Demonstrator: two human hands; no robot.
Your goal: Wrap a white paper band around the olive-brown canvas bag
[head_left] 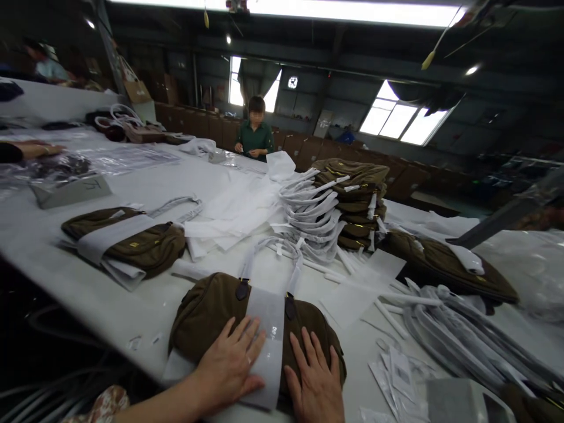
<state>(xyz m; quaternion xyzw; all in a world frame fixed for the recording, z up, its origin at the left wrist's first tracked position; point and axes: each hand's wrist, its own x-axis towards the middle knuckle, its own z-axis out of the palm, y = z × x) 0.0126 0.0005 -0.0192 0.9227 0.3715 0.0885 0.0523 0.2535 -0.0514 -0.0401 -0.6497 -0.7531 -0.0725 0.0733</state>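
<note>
A brown handbag (198, 317) lies flat before me near the table's front edge, its handle wrapped in white paper and stretched away from me. Around its middle runs a white paper band (269, 311). My left hand (233, 358) rests with fingers spread on the bag's left half, fingertips at the band. On the right half, my right hand (315, 376) lies flat with its fingers apart. Neither hand grips anything. Left of this bag is another brown handbag (145, 249) with a similar paper band.
A stack of brown bags (359, 200) with wrapped handles stands behind, beside loose white paper sheets (238, 205). At right are another brown bag (440, 264), wrapped handles (458, 335) and tags (399, 376). A person (255, 135) is across the table; another person's hand (42, 150) is at far left.
</note>
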